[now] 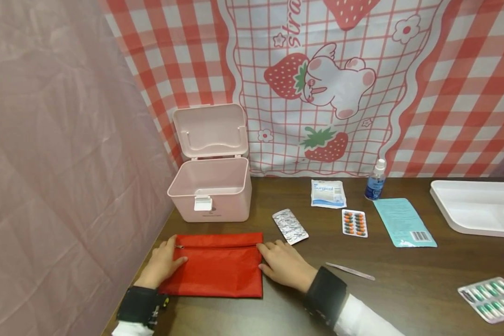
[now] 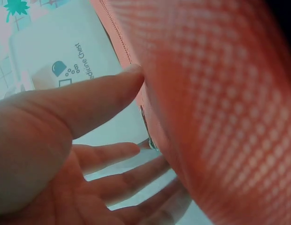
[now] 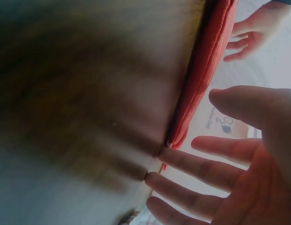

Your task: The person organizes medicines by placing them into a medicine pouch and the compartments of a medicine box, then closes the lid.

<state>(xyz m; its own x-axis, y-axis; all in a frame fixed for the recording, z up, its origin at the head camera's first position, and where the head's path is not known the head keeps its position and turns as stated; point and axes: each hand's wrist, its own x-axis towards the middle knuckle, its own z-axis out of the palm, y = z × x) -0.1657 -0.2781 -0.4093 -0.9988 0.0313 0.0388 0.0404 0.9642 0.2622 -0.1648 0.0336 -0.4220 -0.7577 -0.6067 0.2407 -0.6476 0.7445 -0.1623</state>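
Observation:
A flat red zippered pouch [image 1: 218, 268] lies on the table in front of the pink medicine box. At its left edge is my left hand [image 1: 161, 263], its thumb over the fabric; in the left wrist view the fingers of this hand [image 2: 122, 183] reach out loosely beside the zipper pull [image 2: 152, 144]. My right hand [image 1: 286, 265] is at the pouch's right edge near the end of the zipper. The right wrist view shows that hand [image 3: 239, 173] with its fingers extended, fingertips down at the tabletop beside the pouch's corner [image 3: 180, 133].
Behind the pouch stands the pink box [image 1: 218, 207], lid raised. Rightward lie a silver blister pack [image 1: 290, 226], a surgical packet [image 1: 328, 194], orange-green capsules [image 1: 354, 223], a spray bottle [image 1: 375, 182], a teal packet [image 1: 404, 221], tweezers [image 1: 350, 271], green-white capsules [image 1: 492, 298] and a white tray [image 1: 453, 219].

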